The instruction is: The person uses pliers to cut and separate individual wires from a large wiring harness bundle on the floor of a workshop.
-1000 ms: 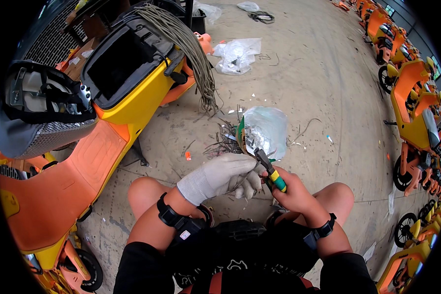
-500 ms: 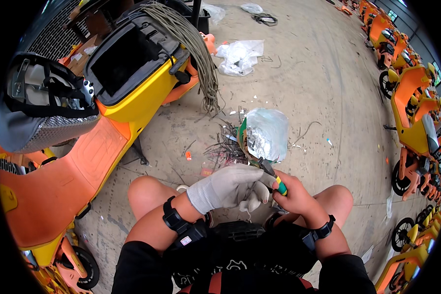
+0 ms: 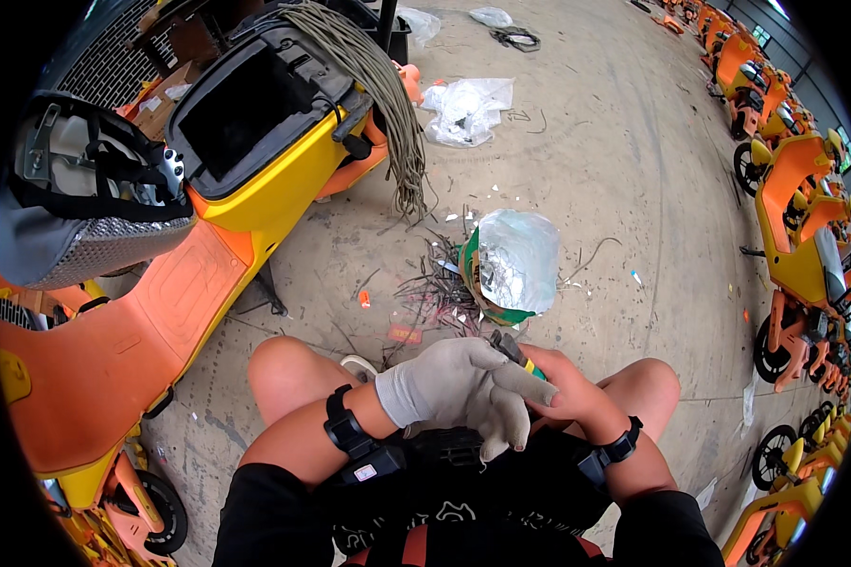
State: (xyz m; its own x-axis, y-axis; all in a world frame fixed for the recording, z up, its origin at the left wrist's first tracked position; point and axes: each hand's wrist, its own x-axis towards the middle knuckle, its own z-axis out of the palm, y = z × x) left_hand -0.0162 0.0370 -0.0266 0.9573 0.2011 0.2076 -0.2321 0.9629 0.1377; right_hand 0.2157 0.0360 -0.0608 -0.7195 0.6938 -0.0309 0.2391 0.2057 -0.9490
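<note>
A grey knit glove covers my left hand point(image 3: 459, 387), whose fingers are spread apart and point right and downward. I make out nothing held in it. Bare, my right hand point(image 3: 574, 386) is wrapped round a pair of pliers point(image 3: 507, 348) with a dark metal head and yellow-and-green grips. The pliers' head points up and left, right beside the glove's thumb and index finger, and most of the grips are hidden in my palm. Just beyond both hands stands an open green bag point(image 3: 469, 274) with a pale plastic lining and shiny scraps inside.
Dark cut strips point(image 3: 437, 283) litter the floor left of the bag. A yellow-and-orange scooter point(image 3: 284, 203) stands at left, with a cable bundle point(image 3: 392, 113) draped over it and a grey bag point(image 3: 104, 241) on it. Clear plastic point(image 3: 468, 111) lies farther off. Parked scooters point(image 3: 794, 217) line the right.
My left hand's fingers have spread and swung down, away from the pliers' head. The pliers have dropped slightly toward me, still in my right hand.
</note>
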